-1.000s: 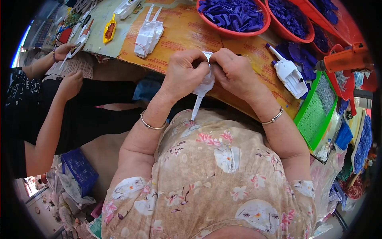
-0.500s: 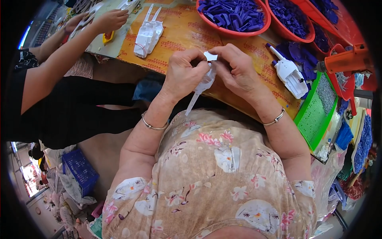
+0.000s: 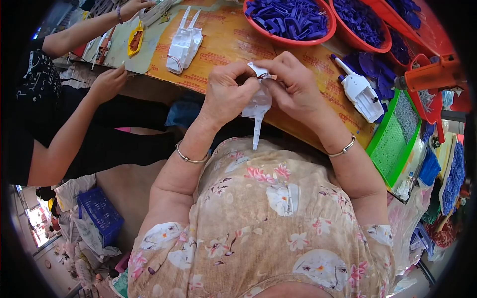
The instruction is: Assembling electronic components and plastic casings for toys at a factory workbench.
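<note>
The left hand [image 3: 226, 94] and the right hand [image 3: 293, 84] hold a white plastic toy part with a long thin stem [image 3: 257, 107] above the edge of the orange worktop [image 3: 223, 42]. The fingers of both hands pinch its top (a small red wire shows there). A finished white plastic piece [image 3: 362, 94] lies near the right hand.

My hands [image 3: 226, 94] [image 3: 293, 84] meet over table edge [image 3: 298, 134], plastic part [image 3: 257, 107] between them. Finished part [image 3: 361, 94] lies right of hands on table. Another part [image 3: 183, 42] lies behind left hand. Two bowls [image 3: 298, 40] [image 3: 348, 30] sit behind. Tray [image 3: 390, 149] at far right. Co-worker's hand [image 3: 108, 82] at left.
</note>
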### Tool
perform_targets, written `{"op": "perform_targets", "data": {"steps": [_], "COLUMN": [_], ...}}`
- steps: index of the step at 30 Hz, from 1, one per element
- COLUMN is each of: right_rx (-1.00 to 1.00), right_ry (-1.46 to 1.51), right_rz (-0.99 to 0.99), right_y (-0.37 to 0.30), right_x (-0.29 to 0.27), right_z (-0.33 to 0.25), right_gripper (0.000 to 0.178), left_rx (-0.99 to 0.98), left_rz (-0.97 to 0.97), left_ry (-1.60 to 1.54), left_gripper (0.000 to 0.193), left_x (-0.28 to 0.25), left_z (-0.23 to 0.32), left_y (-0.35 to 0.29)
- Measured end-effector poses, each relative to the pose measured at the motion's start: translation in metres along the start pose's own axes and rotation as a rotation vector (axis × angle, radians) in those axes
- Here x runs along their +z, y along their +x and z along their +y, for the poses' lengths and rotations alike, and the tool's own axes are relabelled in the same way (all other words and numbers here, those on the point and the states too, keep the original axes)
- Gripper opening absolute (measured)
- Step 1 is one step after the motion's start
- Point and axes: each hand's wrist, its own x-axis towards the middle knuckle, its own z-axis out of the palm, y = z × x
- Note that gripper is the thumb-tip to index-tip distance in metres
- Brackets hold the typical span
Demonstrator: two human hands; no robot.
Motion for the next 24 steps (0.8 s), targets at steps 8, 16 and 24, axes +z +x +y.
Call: {"op": "perform_targets", "data": {"steps": [8, 16, 24], "right_rx": [0.139, 0.652, 0.428], "right_ry": [0.179, 1.141, 0.82], "right_rz": [0.093, 0.049, -0.064], "right_y": [-0.003, 0.002, 0.005], "right_x": [0.005, -0.004, -0.009], "right_z": [0.009, 0.003, -0.006], "right_gripper": [0.012, 0.01, 0.019], "left_rx": [-0.027, -0.17, 0.111], "left_rz": [-0.012, 0.026, -0.008], "left_ry": [-0.108, -0.188, 0.268], "left_gripper": [0.007, 0.011, 0.046], "left_x": [-0.001, -0.003, 0.014], "left_z": [0.002, -0.007, -0.005], "left_y": [0.002, 0.002, -0.012]}}
